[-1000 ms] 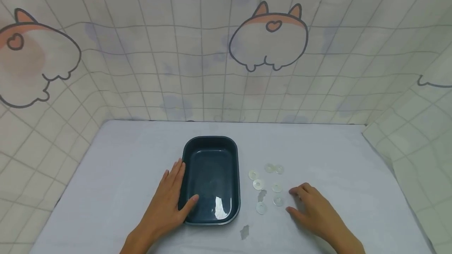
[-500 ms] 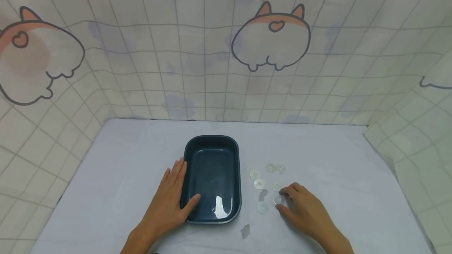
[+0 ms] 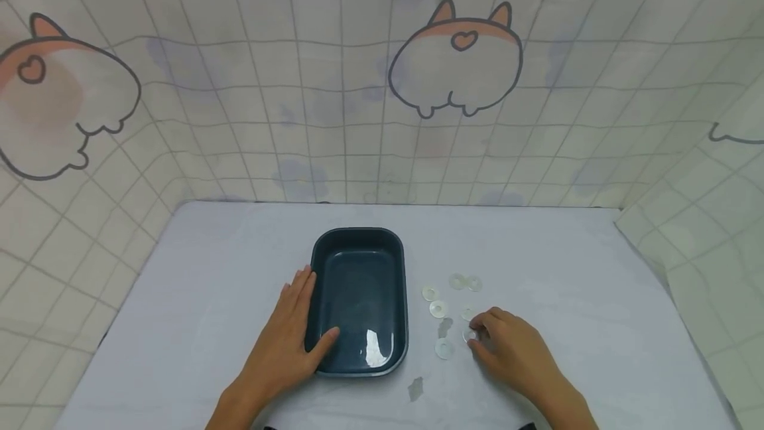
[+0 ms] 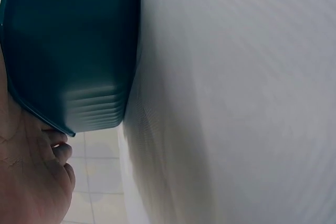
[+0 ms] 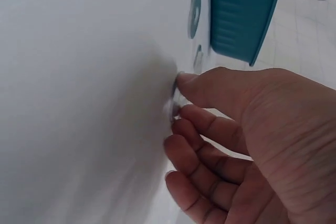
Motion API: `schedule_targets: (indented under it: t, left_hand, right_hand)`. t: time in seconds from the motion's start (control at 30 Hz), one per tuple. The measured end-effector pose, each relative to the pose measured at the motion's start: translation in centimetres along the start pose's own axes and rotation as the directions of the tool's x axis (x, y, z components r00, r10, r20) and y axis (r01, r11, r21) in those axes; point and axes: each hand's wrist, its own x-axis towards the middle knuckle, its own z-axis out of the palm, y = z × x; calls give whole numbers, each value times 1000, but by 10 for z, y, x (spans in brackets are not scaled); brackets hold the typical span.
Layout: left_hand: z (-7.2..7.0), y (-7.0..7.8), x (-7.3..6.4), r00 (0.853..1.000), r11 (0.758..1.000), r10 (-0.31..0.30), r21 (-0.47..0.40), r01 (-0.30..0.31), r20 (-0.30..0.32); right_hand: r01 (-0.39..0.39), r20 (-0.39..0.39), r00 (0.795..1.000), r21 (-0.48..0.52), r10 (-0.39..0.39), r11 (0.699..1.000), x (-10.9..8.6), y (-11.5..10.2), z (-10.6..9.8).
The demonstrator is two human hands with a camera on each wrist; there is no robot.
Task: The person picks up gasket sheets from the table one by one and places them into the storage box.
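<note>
- The dark blue tray (image 3: pixel 358 297) stands on the white cloth (image 3: pixel 567 264) before you, left of the rings; its inside floor shows with a bright glare toward the near end.
- The tray's long axis runs away from you, its rounded ends near and far.
- The ring (image 5: pixel 176 98) at your right fingertips is round and pale, with a hole in its middle; the right wrist view shows it nearly edge-on, about parallel with the cloth. You cannot tell whether it is lifted.
- That ring sits well apart from the tray, on its right.
- Two far rings (image 3: pixel 457 282) lie side by side, their edges meeting or nearly so.
- Nearer the tray lie an upper ring (image 3: pixel 430 293) and a lower ring (image 3: pixel 438 309), close together.
- Another pale ring (image 3: pixel 467 312) lies just beyond the pinched one, and a near ring (image 3: pixel 444 349) lies to its left, nearer the tray.
- Your left hand (image 3: pixel 289 336) rests along the tray's left side, fingers straight and pointing away, thumb spread over the rim at the near left.
- Your right hand (image 3: pixel 514 352) reaches in from the near right, pinching the ring by its edge between thumb and fingertip, the other fingers bent beside it.
- A grey patch (image 3: pixel 445 328) marks the cloth among the rings.
</note>
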Motion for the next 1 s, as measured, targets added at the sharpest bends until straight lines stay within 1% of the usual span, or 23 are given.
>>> schedule_targets:
  t: [0.17, 0.3, 0.4, 0.5, 0.63, 0.83, 1.0]
  left_hand:
    - [1, 1, 1, 1000, 1000, 4, 6, -4, 5]
    - [0, 1, 1, 1000, 1000, 2, 30, -3, 12]
    - [-1, 1, 2, 1000, 998, 5, 56, -6, 14]
    - [-4, 1, 4, 999, 997, -3, 72, 1, 33]
    - [-7, 3, 6, 998, 998, -21, 62, 17, 65]
    - [-4, 2, 4, 999, 999, 1, 41, -2, 43]
    - [-2, 1, 3, 999, 999, 13, 36, -15, 34]
  right_hand:
    - [0, 46, 999, -48, 2, 999, 3, -1, -4]
    - [11, 45, 999, -69, -8, 998, 4, -2, -4]
    - [43, 18, 999, -100, -42, 994, 4, -4, -1]
    - [83, -27, 996, -135, -87, 987, 3, -6, 1]
    - [113, -82, 988, -161, -128, 980, 2, -8, 4]
    - [119, -135, 981, -163, -142, 979, 2, -11, 9]
    - [109, -157, 979, -158, -134, 981, 3, -12, 12]
